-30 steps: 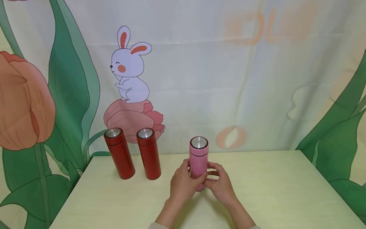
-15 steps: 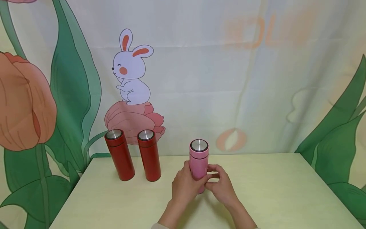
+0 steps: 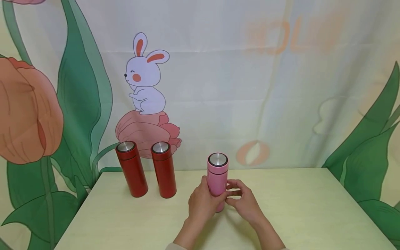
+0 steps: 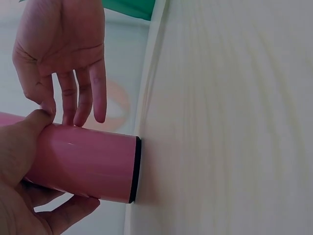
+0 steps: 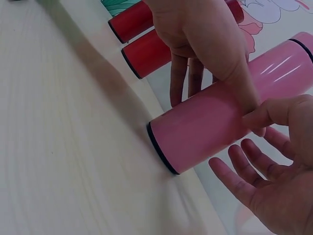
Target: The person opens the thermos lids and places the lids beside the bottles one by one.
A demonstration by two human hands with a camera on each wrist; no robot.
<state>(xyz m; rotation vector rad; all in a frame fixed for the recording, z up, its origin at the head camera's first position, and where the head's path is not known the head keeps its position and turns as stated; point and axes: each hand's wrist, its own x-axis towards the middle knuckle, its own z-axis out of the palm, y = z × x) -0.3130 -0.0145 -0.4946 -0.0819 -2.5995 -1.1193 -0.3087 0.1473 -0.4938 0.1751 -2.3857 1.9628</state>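
Note:
A pink thermos bottle (image 3: 217,181) with a silver lid and a dark base ring stands upright, its base close at the tabletop. My left hand (image 3: 201,201) grips its lower half, thumb across the front and fingers behind. On the other side is my right hand (image 3: 245,203), its fingers loosely bent and spread beside the bottle. In the right wrist view, the right thumb (image 5: 266,111) meets the left thumb at the bottle's front. Two red thermos bottles (image 3: 133,170) (image 3: 164,171) of the same shape stand upright to the left.
The pale wooden table (image 3: 297,208) ends at a fabric backdrop (image 3: 212,86) printed with a rabbit, tulips and leaves. Both red bottles stand near the table's back left edge.
The head view has shifted slightly, so the scene sits a little lower. My right hand has eased slightly away from the pink bottle; the left hand keeps its grip.

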